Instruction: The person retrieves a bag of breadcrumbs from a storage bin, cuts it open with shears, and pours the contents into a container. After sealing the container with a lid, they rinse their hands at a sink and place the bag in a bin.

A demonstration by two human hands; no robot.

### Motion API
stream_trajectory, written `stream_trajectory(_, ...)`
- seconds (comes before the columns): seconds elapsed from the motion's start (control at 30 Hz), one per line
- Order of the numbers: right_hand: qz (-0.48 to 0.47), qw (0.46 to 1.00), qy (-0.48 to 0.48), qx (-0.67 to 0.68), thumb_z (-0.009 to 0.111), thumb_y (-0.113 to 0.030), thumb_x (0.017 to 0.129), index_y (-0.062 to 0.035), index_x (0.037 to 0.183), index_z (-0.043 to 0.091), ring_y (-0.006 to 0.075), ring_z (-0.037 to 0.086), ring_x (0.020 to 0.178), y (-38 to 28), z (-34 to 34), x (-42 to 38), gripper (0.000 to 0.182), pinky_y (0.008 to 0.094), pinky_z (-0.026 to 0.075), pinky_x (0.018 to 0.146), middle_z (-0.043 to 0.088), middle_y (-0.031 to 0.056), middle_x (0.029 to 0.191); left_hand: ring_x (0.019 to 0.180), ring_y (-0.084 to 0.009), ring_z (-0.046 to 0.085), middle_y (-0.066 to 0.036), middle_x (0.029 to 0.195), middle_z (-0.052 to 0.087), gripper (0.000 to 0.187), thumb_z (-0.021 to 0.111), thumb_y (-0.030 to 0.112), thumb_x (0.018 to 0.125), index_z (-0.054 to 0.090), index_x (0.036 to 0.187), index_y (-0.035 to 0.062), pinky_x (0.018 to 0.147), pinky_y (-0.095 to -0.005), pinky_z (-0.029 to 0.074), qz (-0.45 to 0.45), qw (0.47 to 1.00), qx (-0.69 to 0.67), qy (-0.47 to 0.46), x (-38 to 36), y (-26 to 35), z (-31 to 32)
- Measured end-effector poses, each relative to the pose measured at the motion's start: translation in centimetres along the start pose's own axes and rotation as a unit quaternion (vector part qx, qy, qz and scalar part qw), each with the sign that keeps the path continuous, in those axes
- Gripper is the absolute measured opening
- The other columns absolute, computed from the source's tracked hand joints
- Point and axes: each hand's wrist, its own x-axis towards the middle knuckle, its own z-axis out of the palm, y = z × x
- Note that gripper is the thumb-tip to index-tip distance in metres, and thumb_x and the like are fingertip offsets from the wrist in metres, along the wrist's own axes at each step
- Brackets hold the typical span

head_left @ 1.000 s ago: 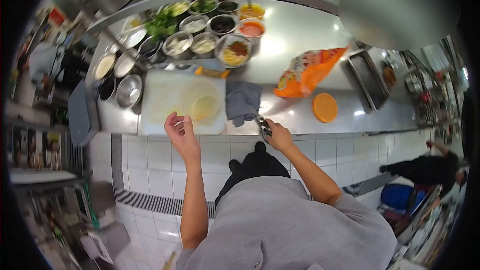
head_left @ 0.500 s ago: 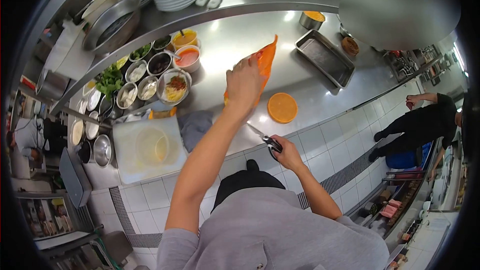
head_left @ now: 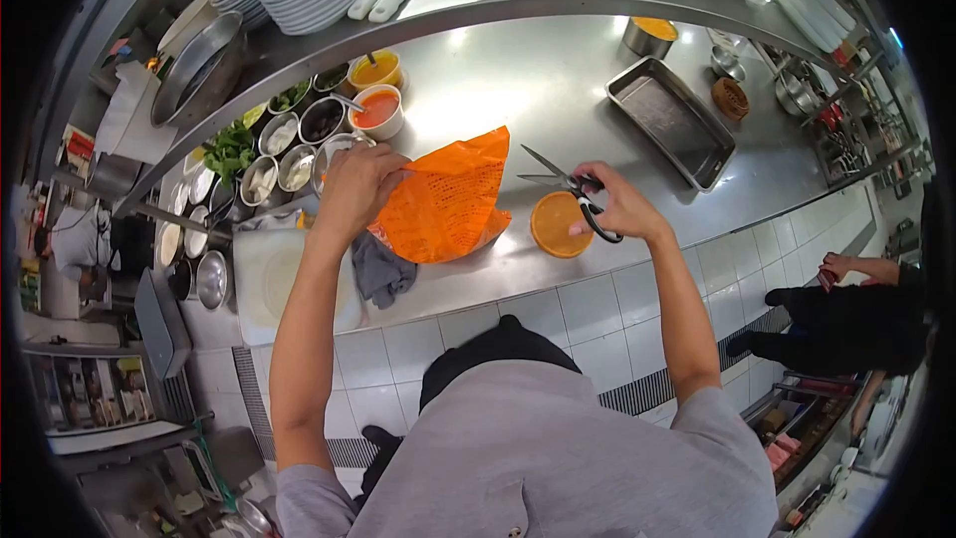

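Bag [head_left: 443,201] shifted left, scissors [head_left: 575,182] raised | left hand [head_left: 360,184]: fingers pinched on bag's edge, bag right of them | cloth [head_left: 383,274] nearer body than fingers | lid [head_left: 558,224] by right thumb | right hand [head_left: 622,204]: fingers curled through handles, blades apart

Short-sleeved grey shirt [head_left: 538,448], black trousers [head_left: 493,351], dark shoes [head_left: 378,434].
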Motion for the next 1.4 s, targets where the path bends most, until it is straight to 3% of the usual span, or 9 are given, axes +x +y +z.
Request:
stream_trajectory(0.17,-0.036,0.998,-0.058,0.0,0.096,-0.033,0.052,-0.0058,0.122,0.054,0.0186,0.054,0.1,-1.3,-1.0,4.2,0.086,0.0317,0.046,0.092,0.057,0.0049,0.115,0.101,-0.0255,0.057,-0.005,0.102,0.062,0.02,0.07,0.023,0.083,0.072,0.098,0.0089,0.088,-0.0434,0.042,-0.033,0.999,-0.027,0.005,-1.3,0.4,-0.1)
stream_trajectory(0.4,-0.065,0.988,-0.141,-0.007,0.095,-0.033,0.052,-0.007,0.118,0.057,0.0184,0.054,0.098,-2.8,-0.8,6.4,0.081,0.033,0.048,0.088,0.06,0.0033,0.107,0.095,-0.0253,0.058,-0.005,0.097,0.064,0.021,0.069,0.026,0.086,0.072,0.096,0.0087,0.092,-0.0452,0.04,0.011,0.994,-0.053,0.095,4.7,6.9,0.9)
stream_trajectory(0.47,-0.047,0.989,-0.138,-0.006,0.095,-0.033,0.052,-0.007,0.118,0.057,0.018,0.055,0.097,-2.5,-0.5,6.2,0.08,0.033,0.048,0.088,0.061,0.0028,0.108,0.094,-0.0255,0.058,-0.005,0.092,0.065,0.019,0.07,0.027,0.085,0.074,0.093,0.0099,0.09,-0.0442,0.04,-0.004,0.996,-0.09,-0.025,6.8,7.5,0.7)
stream_trajectory(0.83,-0.071,0.992,-0.097,0.033,0.096,-0.029,0.053,-0.0052,0.116,0.059,0.0117,0.051,0.088,-2.2,1.3,6.7,0.077,0.0279,0.046,0.08,0.059,0.0003,0.099,0.095,-0.0233,0.057,-0.001,0.091,0.064,0.014,0.07,0.025,0.083,0.075,0.089,0.0127,0.085,-0.0441,0.039,0.035,0.993,-0.11,-0.027,7.9,6.7,-0.1)
stream_trajectory(0.93,-0.026,0.995,-0.093,0.021,0.096,-0.027,0.054,-0.0048,0.114,0.06,0.0109,0.051,0.083,-1.7,1.9,7.0,0.073,0.0265,0.046,0.076,0.059,-0.0004,0.094,0.096,-0.0225,0.056,0.0,0.092,0.063,0.014,0.071,0.026,0.083,0.076,0.089,0.0141,0.084,-0.0436,0.039,0.031,0.994,-0.101,-0.004,7.8,5.8,0.4)
stream_trajectory(1.0,0.015,0.995,-0.094,0.008,0.096,-0.026,0.054,-0.0046,0.113,0.06,0.0108,0.051,0.079,-1.7,2.2,6.9,0.072,0.026,0.046,0.073,0.059,-0.0011,0.09,0.089,-0.0214,0.054,-0.003,0.087,0.059,0.015,0.076,0.021,0.08,0.076,0.091,0.0116,0.083,-0.0372,0.041,0.011,0.984,-0.177,0.006,7.8,5.4,0.7)
stream_trajectory(1.17,-0.133,0.99,-0.021,0.036,0.095,-0.03,0.056,-0.0047,0.111,0.06,0.01,0.053,0.072,-2.7,3.7,7.8,0.07,0.0271,0.047,0.068,0.062,-0.0019,0.082,0.089,-0.0215,0.054,-0.003,0.09,0.055,0.015,0.076,0.021,0.079,0.076,0.091,0.0122,0.081,-0.0369,0.041,0.04,0.983,-0.171,0.053,7.8,5.7,1.6)
stream_trajectory(1.3,-0.088,0.995,-0.04,0.0,0.095,-0.031,0.056,-0.0039,0.111,0.06,0.0104,0.055,0.073,-3.5,4.0,8.7,0.071,0.0273,0.047,0.069,0.063,-0.0003,0.083,0.088,-0.022,0.053,-0.003,0.09,0.054,0.014,0.076,0.022,0.08,0.076,0.091,0.013,0.079,-0.0372,0.04,0.045,0.987,-0.105,0.116,7.3,6.1,1.5)
stream_trajectory(1.4,-0.093,0.994,-0.038,0.034,0.094,-0.04,0.054,-0.0064,0.11,0.06,0.0171,0.06,0.073,-3.6,4.1,8.9,0.074,0.0308,0.05,0.069,0.064,0.0043,0.08,0.09,-0.0225,0.053,-0.004,0.089,0.053,0.014,0.075,0.022,0.08,0.075,0.092,0.0144,0.08,-0.0369,0.037,0.025,0.974,-0.146,0.171,6.4,5.8,2.3)
